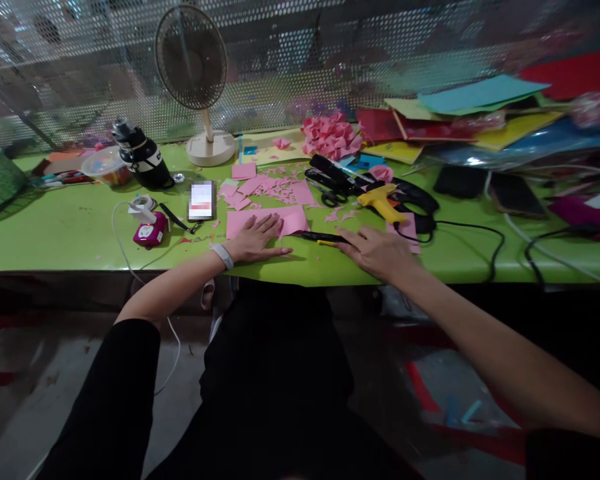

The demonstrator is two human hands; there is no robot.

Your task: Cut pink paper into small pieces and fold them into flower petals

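Observation:
My left hand (pixel 257 240) lies flat with fingers spread on a pink paper sheet (pixel 293 219) on the green table (pixel 60 230). My right hand (pixel 377 250) rests on the table with its fingers reaching over the end of a black and yellow utility knife (pixel 323 237), which lies just right of the sheet. Its fingers look loosely extended, touching the knife rather than wrapped round it. Pink paper scraps (pixel 270 188) are scattered behind the sheet.
A yellow glue gun (pixel 383 202) with black cable, black scissors (pixel 330 190), a phone (pixel 201 200), a pink tape dispenser (pixel 150 231), a black bottle (pixel 143 159), a fan (pixel 195 73), folded pink paper pieces (pixel 330 137) and stacked coloured paper (pixel 475 110) crowd the table.

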